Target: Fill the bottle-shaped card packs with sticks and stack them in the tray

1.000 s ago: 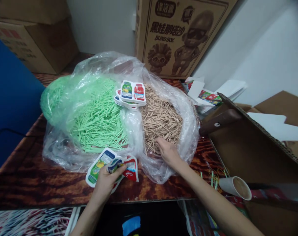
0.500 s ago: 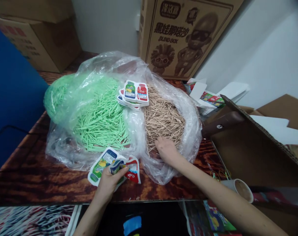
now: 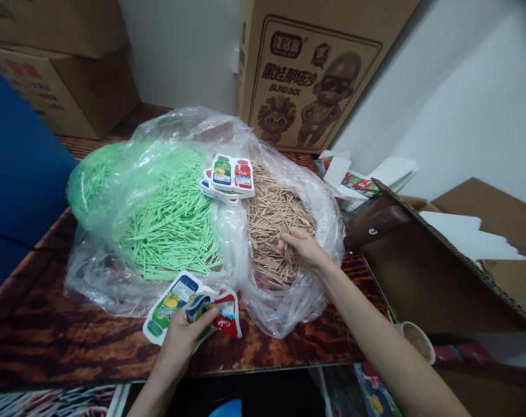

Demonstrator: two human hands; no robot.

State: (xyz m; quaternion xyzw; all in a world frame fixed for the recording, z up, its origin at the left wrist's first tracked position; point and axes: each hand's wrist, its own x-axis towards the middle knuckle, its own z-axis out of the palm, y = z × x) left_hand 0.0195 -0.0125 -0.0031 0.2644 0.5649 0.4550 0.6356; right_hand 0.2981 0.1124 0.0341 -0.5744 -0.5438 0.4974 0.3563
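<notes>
My left hand grips a printed card shaped like drink bottles near the table's front edge. My right hand rests palm down in a heap of tan sticks inside a clear plastic bag, fingers curled into the sticks. Left of it lies a heap of green sticks in another clear bag. A small stack of the same bottle cards sits on top where the two heaps meet.
A dark wood-grain table carries everything. A printed cardboard box stands at the back, more boxes at back left. An open carton lies at right, a paper cup beside it. A blue surface borders the left.
My right hand has moved from the near edge of the tan heap further into it. The left hand keeps its hold on the card. The view has shifted slightly.
</notes>
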